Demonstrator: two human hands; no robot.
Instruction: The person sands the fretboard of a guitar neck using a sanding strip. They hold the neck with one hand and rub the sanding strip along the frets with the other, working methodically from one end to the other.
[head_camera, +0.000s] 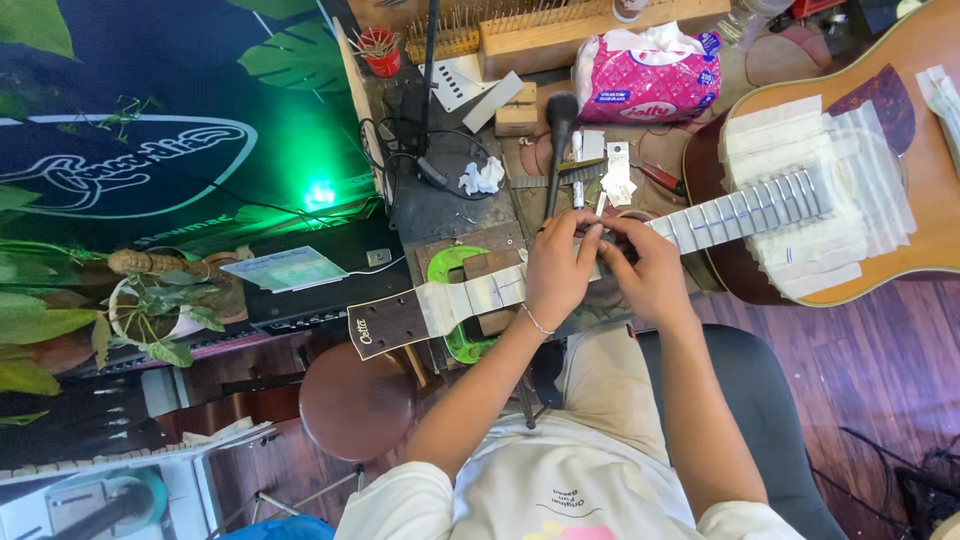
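Note:
An acoustic guitar (860, 250) lies across the workbench with its body at the right and its dark headstock (385, 325) at the left. Pale tape covers the neck (740, 210) and part of the body around the sound hole. My left hand (558, 268) and my right hand (645, 270) meet over the middle of the neck, fingers curled onto the fretboard. Whether they pinch a small tool or a strip of tape is hidden by the fingers. A green neck rest (455, 265) sits under the neck beside my left hand.
Behind the neck lie a black brush (560, 120), small tools, a crumpled tissue (484, 177) and a pink tissue pack (645, 75). A round brown stool (356, 400) stands at the lower left, a potted plant (160, 310) further left.

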